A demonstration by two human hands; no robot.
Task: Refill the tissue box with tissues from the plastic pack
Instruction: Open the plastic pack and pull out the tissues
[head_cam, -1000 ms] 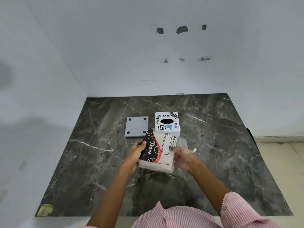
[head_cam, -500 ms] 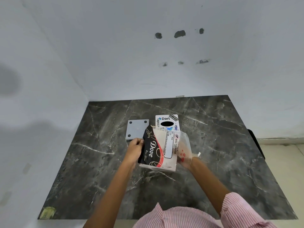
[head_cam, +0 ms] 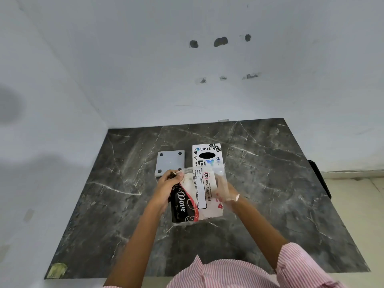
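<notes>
Fingers of the left hand [head_cam: 169, 183] pinch the upper left corner of the plastic pack [head_cam: 196, 201], the right hand [head_cam: 226, 192] curls round its clear right edge, the pack just in front of the tissue box [head_cam: 206, 155], a grey plate [head_cam: 170, 162] just left of that box.

A bare indoor room corner (home or office, hard to tell): pale painted walls [head_cam: 145, 59] pocked with holes [head_cam: 220, 41], a dark marble-look table [head_cam: 270, 183], light floor [head_cam: 353, 194] at right.
</notes>
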